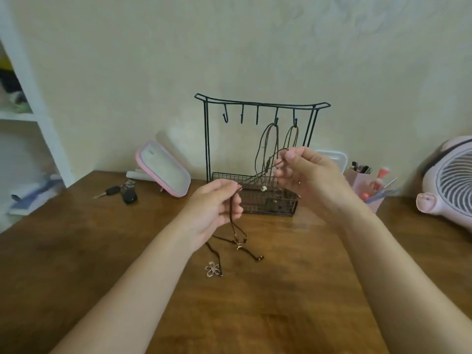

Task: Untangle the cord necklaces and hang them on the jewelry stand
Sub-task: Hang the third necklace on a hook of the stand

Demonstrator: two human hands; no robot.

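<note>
A black wire jewelry stand [260,106] stands at the back of the wooden table, with several hooks on its top bar. Two cord necklaces [270,141] hang from its two rightmost hooks. Both my hands are raised in front of the stand and pinch one dark brown cord necklace [236,227] stretched between them. My left hand [215,204] grips the lower part, my right hand [304,172] the upper end. The cord's loose ends and a small metal pendant dangle below my left hand. A flower-shaped pendant [212,269] on another dark cord lies on the table.
A pink-rimmed mirror [163,172] leans left of the stand, with car keys [122,192] beside it. A pink pen holder [367,185] and a pink fan [449,180] sit at the right. White shelves [23,116] rise at the far left.
</note>
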